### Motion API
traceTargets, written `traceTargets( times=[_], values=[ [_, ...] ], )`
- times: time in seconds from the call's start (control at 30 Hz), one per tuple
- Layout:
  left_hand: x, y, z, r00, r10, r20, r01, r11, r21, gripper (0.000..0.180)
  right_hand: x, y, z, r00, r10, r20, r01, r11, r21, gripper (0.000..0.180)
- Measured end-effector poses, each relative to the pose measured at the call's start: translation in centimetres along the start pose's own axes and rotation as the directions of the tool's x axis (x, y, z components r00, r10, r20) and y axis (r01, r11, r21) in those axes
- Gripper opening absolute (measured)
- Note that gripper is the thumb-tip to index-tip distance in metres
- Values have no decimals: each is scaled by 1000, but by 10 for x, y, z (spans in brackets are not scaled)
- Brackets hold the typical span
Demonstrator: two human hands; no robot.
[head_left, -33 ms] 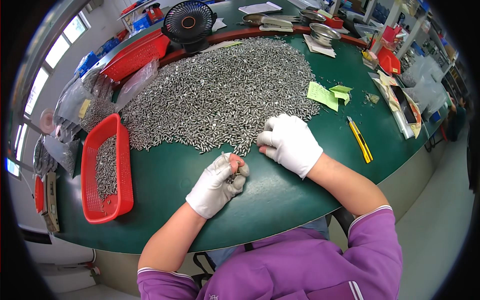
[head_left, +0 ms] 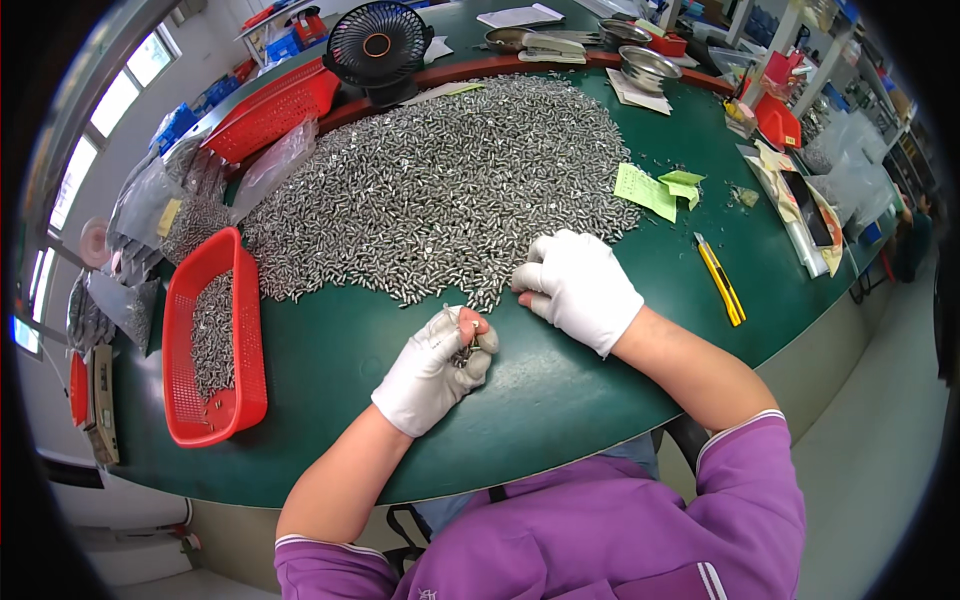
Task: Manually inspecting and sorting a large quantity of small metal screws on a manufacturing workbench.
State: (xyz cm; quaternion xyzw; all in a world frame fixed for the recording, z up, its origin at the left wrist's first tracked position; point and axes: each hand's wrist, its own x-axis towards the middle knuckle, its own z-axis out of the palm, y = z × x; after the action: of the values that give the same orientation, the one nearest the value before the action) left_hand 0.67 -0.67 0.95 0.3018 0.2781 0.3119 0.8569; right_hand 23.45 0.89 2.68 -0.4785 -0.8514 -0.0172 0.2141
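Observation:
A wide heap of small, silvery, pin-like metal parts (head_left: 440,180) covers the far middle of the green table (head_left: 560,400). My left hand (head_left: 432,372), in a white glove with bare fingertips showing, is closed around a few of these metal parts just in front of the heap's near edge. To its right, my right hand (head_left: 580,290), gloved the same way, rests at the heap's near right edge with its fingers curled down. Whatever its fingertips may pinch is hidden beneath them. A red perforated basket (head_left: 252,350) on the left contains more of the same parts.
Beyond the heap stand a black fan (head_left: 376,48), another red basket (head_left: 270,115) and metal bowls (head_left: 648,68). Green paper slips (head_left: 648,190) lie at the heap's right edge. Farther right are a yellow box cutter (head_left: 720,280) and a phone (head_left: 806,208). Filled plastic bags (head_left: 125,305) sit far left.
My right hand has shifted very slightly to the left. The left hand stays in place, still closed around the metal parts.

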Motion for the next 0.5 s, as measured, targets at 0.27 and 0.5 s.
traceTargets(
  times=[0.27,0.5],
  values=[
    [0,1,4,1000,18,22,-18,1000,8,21,2,-6,4,1000,-10,-3,10,976,218,12],
    [1,-4,-4,1000,-22,7,22,999,36,18,4,-21,1,985,-113,-129,157,899,409,15]
  ],
)
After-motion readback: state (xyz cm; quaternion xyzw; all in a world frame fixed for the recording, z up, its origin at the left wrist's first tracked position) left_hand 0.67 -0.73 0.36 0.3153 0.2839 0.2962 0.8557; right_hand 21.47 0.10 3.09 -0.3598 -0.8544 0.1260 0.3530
